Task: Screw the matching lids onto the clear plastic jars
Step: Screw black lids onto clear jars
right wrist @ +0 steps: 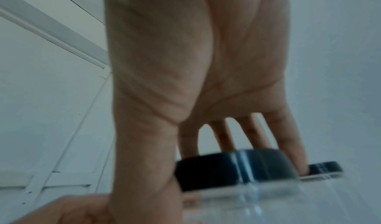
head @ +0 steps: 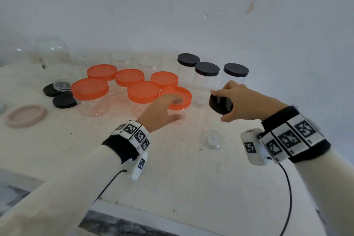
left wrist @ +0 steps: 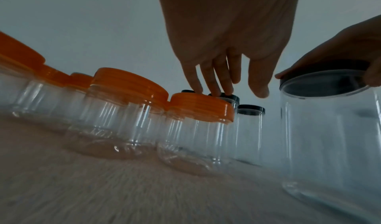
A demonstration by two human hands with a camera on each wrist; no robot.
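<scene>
The right hand (head: 241,101) grips a black lid (head: 220,104) with fingers curled round its rim, seating it on a clear jar (left wrist: 334,129) standing at the table's (head: 172,178) front, while the left hand (head: 162,113), fingers loosely spread and holding nothing, likely must steady the jar for twisting.

Left hand (head: 162,110): fingertips blurred, contact with orange lid (head: 179,95) unclear. Clear jar (right wrist: 278,199): blurred, cut by right wrist frame edge. Rear lidless jars (head: 122,59): faint against wall, count uncertain.
</scene>
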